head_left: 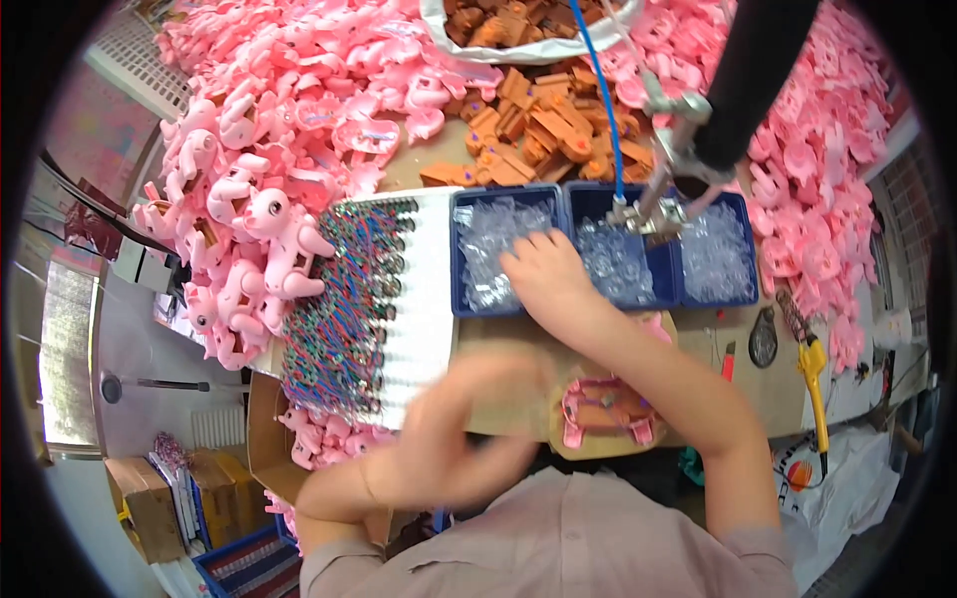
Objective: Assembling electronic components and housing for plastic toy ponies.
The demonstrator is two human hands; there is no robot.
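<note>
My right hand (548, 277) reaches into the left section of a row of blue bins (462, 299), over small clear plastic parts (488, 239). Its fingers are curled down, and whatever they grip is hidden beneath them. My left hand (464, 429), smeared by motion, is over the near edge of the table, left of a tan holder (588, 448). In that holder lies an open pink toy shell (643, 431) with a brown piece inside, partly behind my right forearm. White sheets bearing rows of coloured wire leads with small round parts (344, 309) lie left of the bins.
Pink toy shells (319, 80) heap at the far left and right (797, 169). Assembled pink animal toys (279, 239) stand at left. Brown housings (548, 125) lie behind the bins. A pneumatic screwdriver (738, 110) hangs over them. A yellow-handled tool (813, 384) lies at right.
</note>
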